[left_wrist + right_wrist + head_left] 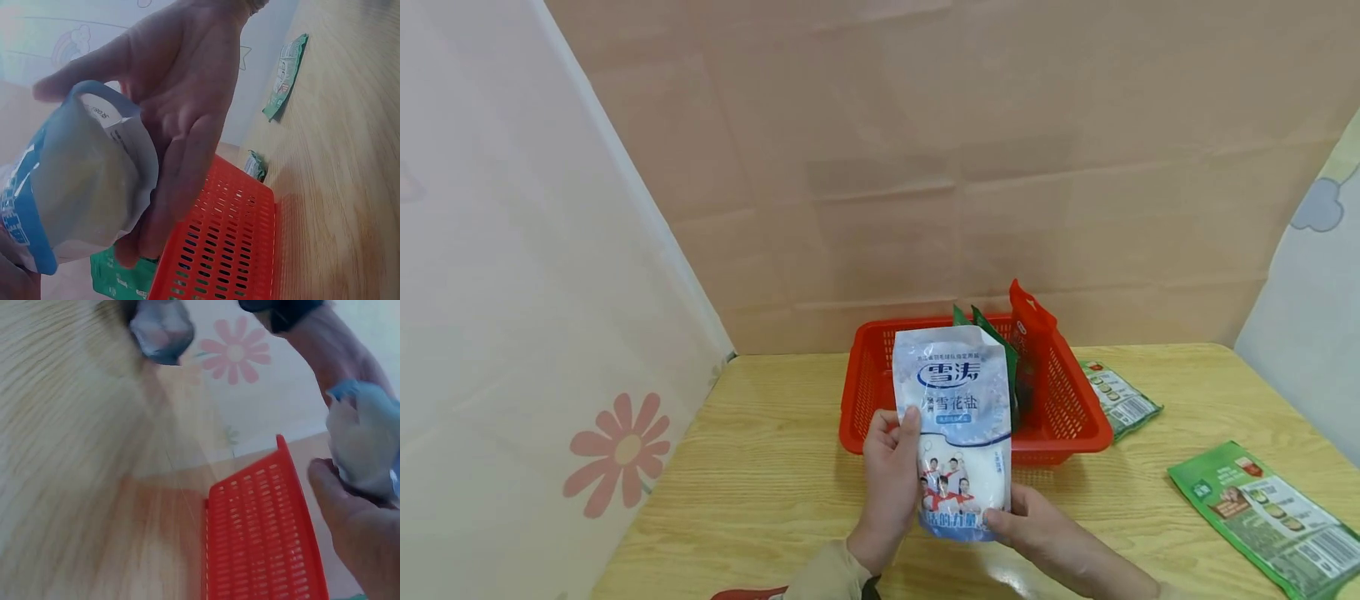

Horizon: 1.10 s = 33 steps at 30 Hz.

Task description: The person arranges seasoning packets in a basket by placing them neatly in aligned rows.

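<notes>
A blue and white pouch [962, 417] with Chinese print is held upright between both hands, in front of a red basket [1052, 457]. The left hand [891, 479] grips its left edge, thumb on the front; in the left wrist view that hand [187, 81] lies along the pouch [87, 181], fingers behind it. At the lower right corner the right hand [1052, 533] pinches the pouch, thumb in front. The right wrist view shows the right hand [362, 531] at the pouch [362, 440]. Green packets [1009, 358] and a red packet [1033, 333] stand in the basket.
To the right on the wooden table [760, 467] lie a green packet [1270, 517] and another green packet [1120, 400] close beside the basket. A red item [748, 594] shows at the bottom edge. A blurred pale item [162, 331] appears in the right wrist view.
</notes>
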Each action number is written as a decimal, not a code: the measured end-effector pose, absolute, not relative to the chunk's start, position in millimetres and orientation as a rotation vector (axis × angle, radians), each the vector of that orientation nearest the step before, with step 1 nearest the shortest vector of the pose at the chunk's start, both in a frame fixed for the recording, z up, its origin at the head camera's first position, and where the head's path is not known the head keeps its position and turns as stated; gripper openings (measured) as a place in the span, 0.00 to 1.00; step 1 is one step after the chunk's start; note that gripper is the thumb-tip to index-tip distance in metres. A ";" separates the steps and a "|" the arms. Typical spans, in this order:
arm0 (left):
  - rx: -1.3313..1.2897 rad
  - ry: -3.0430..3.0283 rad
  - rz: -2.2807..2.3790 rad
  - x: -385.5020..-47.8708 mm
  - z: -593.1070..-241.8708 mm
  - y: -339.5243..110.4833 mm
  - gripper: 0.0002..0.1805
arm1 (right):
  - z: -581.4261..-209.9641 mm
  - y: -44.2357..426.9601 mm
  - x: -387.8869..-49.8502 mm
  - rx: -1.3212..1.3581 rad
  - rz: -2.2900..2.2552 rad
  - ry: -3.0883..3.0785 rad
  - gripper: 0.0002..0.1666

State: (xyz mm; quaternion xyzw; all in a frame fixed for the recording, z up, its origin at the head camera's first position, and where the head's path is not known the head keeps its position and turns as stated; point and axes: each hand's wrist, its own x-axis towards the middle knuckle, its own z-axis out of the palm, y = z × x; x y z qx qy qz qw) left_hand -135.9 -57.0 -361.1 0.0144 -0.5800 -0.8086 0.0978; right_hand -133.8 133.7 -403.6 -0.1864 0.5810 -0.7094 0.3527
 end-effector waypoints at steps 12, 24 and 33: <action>0.030 -1.787 -2.377 -137.9 -363.4 -55.5 0.18 | -410.4 127.1 -127.6 -0.432 -1.837 1.586 0.37; -0.037 -1.928 -2.337 -143.0 -360.7 -56.7 0.20 | -409.2 128.0 -124.5 -0.389 -1.804 1.794 0.37; -0.112 -2.053 -1.727 -136.8 -349.5 -56.0 0.11 | -400.8 123.2 -125.7 -0.200 -1.861 2.109 0.35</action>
